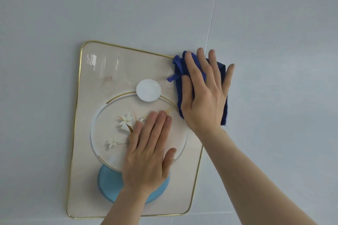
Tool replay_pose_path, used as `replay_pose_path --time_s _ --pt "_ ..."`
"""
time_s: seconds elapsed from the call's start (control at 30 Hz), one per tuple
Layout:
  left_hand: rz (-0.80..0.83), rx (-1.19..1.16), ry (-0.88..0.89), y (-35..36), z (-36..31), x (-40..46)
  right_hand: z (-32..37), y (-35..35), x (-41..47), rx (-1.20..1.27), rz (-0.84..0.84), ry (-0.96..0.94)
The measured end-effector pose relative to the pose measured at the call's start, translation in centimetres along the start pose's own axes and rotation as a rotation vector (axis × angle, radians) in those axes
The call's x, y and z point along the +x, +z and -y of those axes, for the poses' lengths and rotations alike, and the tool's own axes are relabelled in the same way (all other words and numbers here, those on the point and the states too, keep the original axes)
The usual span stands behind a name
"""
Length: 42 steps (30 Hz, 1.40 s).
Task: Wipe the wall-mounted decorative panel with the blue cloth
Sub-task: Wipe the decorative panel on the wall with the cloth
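Note:
The decorative panel (95, 78) hangs on the wall, cream with a thin gold rim, a white disc, a ring with white flowers and a light blue half-circle. My right hand (204, 95) lies flat with spread fingers on the folded dark blue cloth (180, 73), pressing it against the panel's upper right corner and right edge; part of the cloth lies over the wall. My left hand (148, 153) rests flat on the middle of the panel, fingers together, holding nothing.
A pale grey tiled wall (274, 42) surrounds the panel. A thin grout line (213, 14) runs down to the panel's upper right corner, and another runs along below its bottom edge.

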<state>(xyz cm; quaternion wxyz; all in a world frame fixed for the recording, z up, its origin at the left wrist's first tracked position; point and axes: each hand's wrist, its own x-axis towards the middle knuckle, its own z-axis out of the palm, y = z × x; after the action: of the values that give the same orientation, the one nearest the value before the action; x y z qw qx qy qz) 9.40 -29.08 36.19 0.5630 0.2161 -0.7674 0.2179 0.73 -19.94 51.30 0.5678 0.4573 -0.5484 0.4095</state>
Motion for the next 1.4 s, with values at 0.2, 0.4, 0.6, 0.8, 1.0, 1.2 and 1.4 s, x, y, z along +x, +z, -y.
replay_pose_path --time_s 0.2,0.4,0.6,0.8,1.0,1.2,1.4 --pt "0.02 0.019 0.001 0.1 0.0 0.1 -1.5 1.7 -1.1 0.042 -0.009 -0.119" --pt "0.009 0.018 -0.002 0.1 -0.1 0.0 -1.8 2.3 -1.3 0.034 -0.046 -0.156" --pt "0.014 0.035 -0.007 0.2 -0.2 0.1 -1.8 2.5 -2.5 0.067 -0.021 -0.25" --pt "0.0 0.03 -0.005 -0.1 -0.2 0.1 -2.0 1.6 -3.6 0.058 0.073 -0.311" --pt "-0.015 0.053 0.017 0.2 0.0 -0.1 -3.0 0.8 -4.1 0.021 0.095 -0.416" --pt "0.001 0.051 0.017 0.0 0.1 0.0 -3.5 0.9 -4.2 0.001 0.021 -0.23" --pt "0.0 0.069 0.006 0.4 0.0 -0.2 -4.5 0.2 -2.7 -0.026 0.01 -0.127"
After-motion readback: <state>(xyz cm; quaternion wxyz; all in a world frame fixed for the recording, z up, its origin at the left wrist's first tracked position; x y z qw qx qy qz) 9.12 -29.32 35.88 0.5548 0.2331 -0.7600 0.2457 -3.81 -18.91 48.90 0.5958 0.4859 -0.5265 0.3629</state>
